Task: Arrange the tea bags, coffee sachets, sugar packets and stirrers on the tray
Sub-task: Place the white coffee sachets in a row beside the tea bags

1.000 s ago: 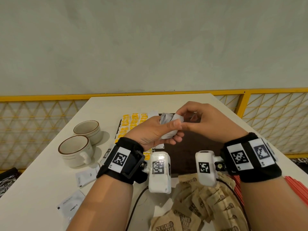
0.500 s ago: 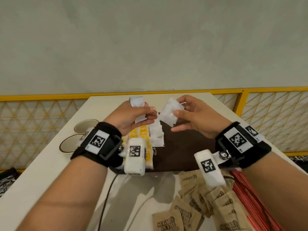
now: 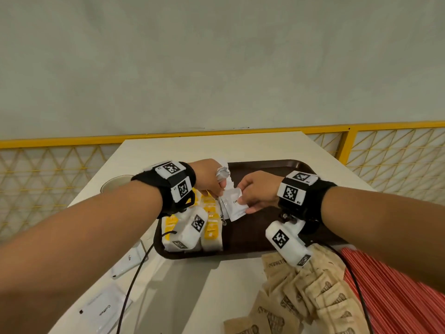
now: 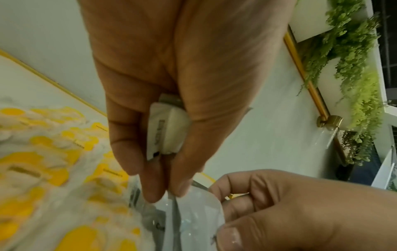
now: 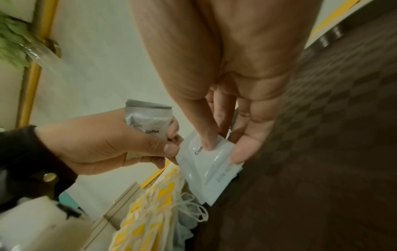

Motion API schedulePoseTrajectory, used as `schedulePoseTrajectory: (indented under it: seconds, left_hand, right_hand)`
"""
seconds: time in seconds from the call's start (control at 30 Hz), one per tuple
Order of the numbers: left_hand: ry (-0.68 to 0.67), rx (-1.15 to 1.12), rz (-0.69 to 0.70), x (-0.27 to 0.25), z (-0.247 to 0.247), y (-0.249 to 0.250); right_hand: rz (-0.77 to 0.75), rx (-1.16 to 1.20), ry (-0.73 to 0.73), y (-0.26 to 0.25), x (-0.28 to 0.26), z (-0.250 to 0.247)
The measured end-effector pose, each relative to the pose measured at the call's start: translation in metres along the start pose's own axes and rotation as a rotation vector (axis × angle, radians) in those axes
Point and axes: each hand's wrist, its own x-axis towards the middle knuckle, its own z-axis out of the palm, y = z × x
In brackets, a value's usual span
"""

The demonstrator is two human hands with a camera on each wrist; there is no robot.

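Observation:
My right hand [image 3: 243,201] pinches a white coffee sachet [image 3: 234,204] between thumb and fingers, tilted low over the dark brown tray [image 3: 277,166], just right of the yellow tea bags [image 3: 210,214]. In the right wrist view the right hand [image 5: 223,152] holds this sachet [image 5: 206,163], with a second one showing under it. My left hand [image 3: 218,189] grips a small bunch of coffee sachets [image 3: 222,173] in its palm. In the left wrist view its fingertips [image 4: 152,191] touch the top edge of the right hand's sachet [image 4: 193,214]. The held bunch [image 4: 167,132] is folded in the palm.
Brown sugar packets [image 3: 313,288] lie heaped on the table at the near right, beside red stirrers [image 3: 397,300]. Two loose coffee sachets [image 3: 103,309] lie on the table at the near left. A cup [image 3: 115,183] stands left of the tray, behind my left forearm.
Both hands have come down from chest height to the tray. The right hand has carried one sachet down beside the tea bags, and the left hand has followed with its bunch.

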Motion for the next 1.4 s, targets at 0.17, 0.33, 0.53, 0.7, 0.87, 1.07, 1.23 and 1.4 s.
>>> schedulePoseTrajectory:
  seconds: [0.17,0.33,0.53,0.7,0.87,1.07,1.23,1.4]
  left_hand:
    - [-0.05,0.13,-0.004,0.015,-0.006,0.002]
    - [-0.073,0.228,-0.006,0.027,-0.008,0.004]
    - [-0.099,0.308,-0.037,0.039,-0.003,-0.001]
    - [-0.085,0.325,-0.06,0.044,-0.002,-0.007]
    - [-0.077,0.342,-0.071,0.047,-0.001,-0.007]
    - [-0.064,0.305,-0.079,0.046,-0.004,-0.007]
    - [-0.06,0.205,-0.11,0.045,-0.011,-0.01]
    - [0.003,0.272,-0.111,0.048,-0.012,-0.011]
  right_hand:
    - [0.027,0.07,-0.018,0.003,0.004,-0.002]
    - [0.051,0.023,-0.008,0.007,0.013,-0.003]
    - [0.072,-0.02,-0.014,0.011,0.019,-0.003]
    - [0.068,0.01,-0.029,0.013,0.02,-0.003]
    - [0.042,-0.001,-0.017,0.011,0.022,-0.001]
    - [-0.009,-0.014,0.039,0.009,0.03,-0.001]
    - [-0.014,-0.018,0.027,0.007,0.028,0.001]
    - [-0.002,-0.033,0.015,0.008,0.025,0.001]
